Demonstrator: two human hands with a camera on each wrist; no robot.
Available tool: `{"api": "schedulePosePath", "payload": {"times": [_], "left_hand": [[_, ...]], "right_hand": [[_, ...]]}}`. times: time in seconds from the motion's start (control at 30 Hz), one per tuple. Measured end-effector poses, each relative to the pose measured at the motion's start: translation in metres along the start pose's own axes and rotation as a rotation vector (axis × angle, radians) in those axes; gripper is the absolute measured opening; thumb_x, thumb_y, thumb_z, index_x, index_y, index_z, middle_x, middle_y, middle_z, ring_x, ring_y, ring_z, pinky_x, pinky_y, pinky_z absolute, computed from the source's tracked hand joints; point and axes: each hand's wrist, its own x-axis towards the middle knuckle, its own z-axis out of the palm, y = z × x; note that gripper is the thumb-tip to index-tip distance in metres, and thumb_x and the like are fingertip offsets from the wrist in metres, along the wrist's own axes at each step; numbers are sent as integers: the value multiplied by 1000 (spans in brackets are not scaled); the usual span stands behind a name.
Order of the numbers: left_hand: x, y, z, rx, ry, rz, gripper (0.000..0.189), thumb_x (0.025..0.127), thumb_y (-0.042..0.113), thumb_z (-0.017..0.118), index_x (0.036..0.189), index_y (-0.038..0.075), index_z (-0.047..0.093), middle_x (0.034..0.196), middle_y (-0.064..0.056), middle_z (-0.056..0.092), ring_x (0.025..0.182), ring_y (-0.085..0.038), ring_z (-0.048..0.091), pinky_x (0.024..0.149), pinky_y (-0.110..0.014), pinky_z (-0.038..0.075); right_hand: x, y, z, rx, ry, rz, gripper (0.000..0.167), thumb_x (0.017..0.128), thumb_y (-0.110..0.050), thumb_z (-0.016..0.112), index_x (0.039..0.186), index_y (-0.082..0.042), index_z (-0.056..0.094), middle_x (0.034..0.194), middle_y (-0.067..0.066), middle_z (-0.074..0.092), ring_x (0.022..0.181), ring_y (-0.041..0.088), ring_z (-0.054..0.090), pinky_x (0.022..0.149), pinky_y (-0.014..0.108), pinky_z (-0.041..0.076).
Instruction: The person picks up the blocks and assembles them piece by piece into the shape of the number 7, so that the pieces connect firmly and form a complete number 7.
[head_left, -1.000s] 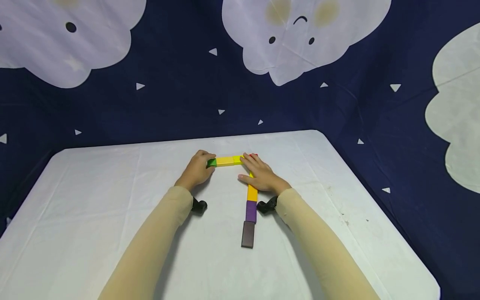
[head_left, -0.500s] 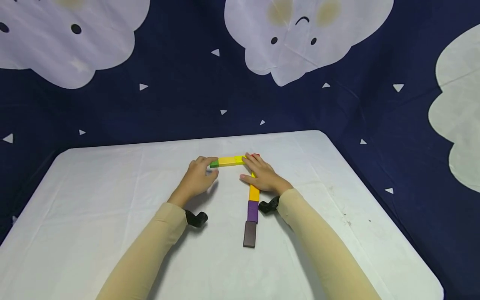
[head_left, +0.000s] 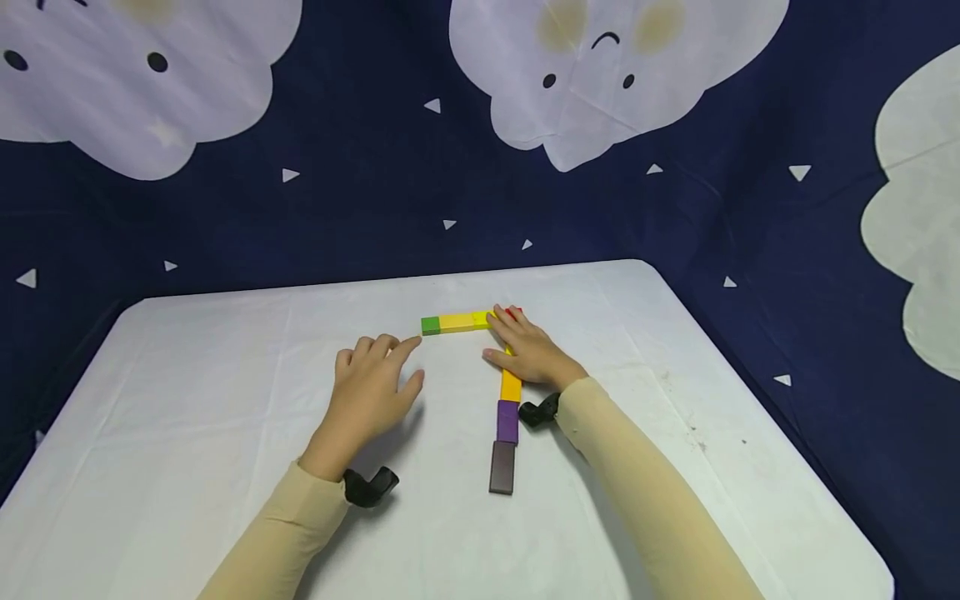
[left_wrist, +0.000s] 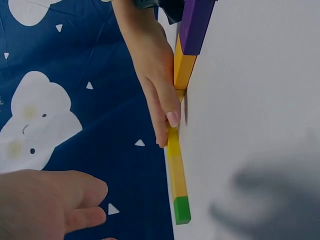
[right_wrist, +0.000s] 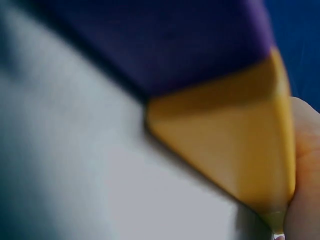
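Coloured blocks form an L on the white table. From the left, its far row shows a green block [head_left: 431,326], a pale yellow block [head_left: 456,322] and a bright yellow block [head_left: 482,320]. A bit of a red block [head_left: 518,312] peeks out past my right fingers. Toward me run an orange block [head_left: 511,387], a purple block [head_left: 507,422] and a dark brown block [head_left: 502,467]. My right hand [head_left: 529,350] rests with extended fingers over the corner, hiding part of it. My left hand [head_left: 366,395] hovers left of the L, fingers spread, holding nothing.
The white table [head_left: 187,433] has rounded far corners. Behind it hangs a dark blue cloth [head_left: 360,208] printed with clouds and triangles. A black wrist mount [head_left: 371,487] juts from the left sleeve, another black mount [head_left: 540,412] from the right, close beside the purple block.
My left hand has let go of the green block and drawn back toward me and to the left. My right hand has stayed on the corner blocks.
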Motion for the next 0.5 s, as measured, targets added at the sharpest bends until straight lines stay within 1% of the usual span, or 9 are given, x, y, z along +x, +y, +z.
{"api": "schedulePosePath", "payload": {"times": [0.1, 0.23, 0.33, 0.5], "left_hand": [[-9, -2, -4, 14, -1, -26, 52, 97, 40, 54, 145, 19, 50, 136, -12, 54, 124, -36, 45, 100, -57, 28], [-18, -3, -8, 18, -32, -70, 54, 99, 42, 51, 147, 19, 47, 144, -16, 48, 131, -40, 42, 104, -61, 26], [-22, -3, -10, 23, -48, -91, 54, 99, 42, 49, 148, 17, 46, 147, -19, 45, 134, -41, 40, 107, -62, 24], [-23, -2, -13, 46, -58, -102, 54, 99, 41, 50, 147, 15, 47, 151, -21, 42, 138, -42, 37, 110, -62, 24]], "right_hand": [[1, 0, 0, -8, 6, 0, 74, 101, -58, 41, 160, -24, 14, 169, -5, 1, 156, 23, -5, 124, 51, 10], [0, 0, -1, -11, 18, 7, 73, 100, -57, 42, 160, -24, 16, 169, -5, 3, 156, 24, -3, 124, 51, 10], [-2, -1, -1, -22, 43, 15, 71, 100, -57, 42, 160, -25, 19, 169, -3, 5, 156, 27, 0, 124, 52, 10], [-7, -2, -3, -29, 80, 46, 69, 100, -58, 42, 159, -29, 22, 168, -3, 9, 156, 29, 1, 124, 53, 9]]}}
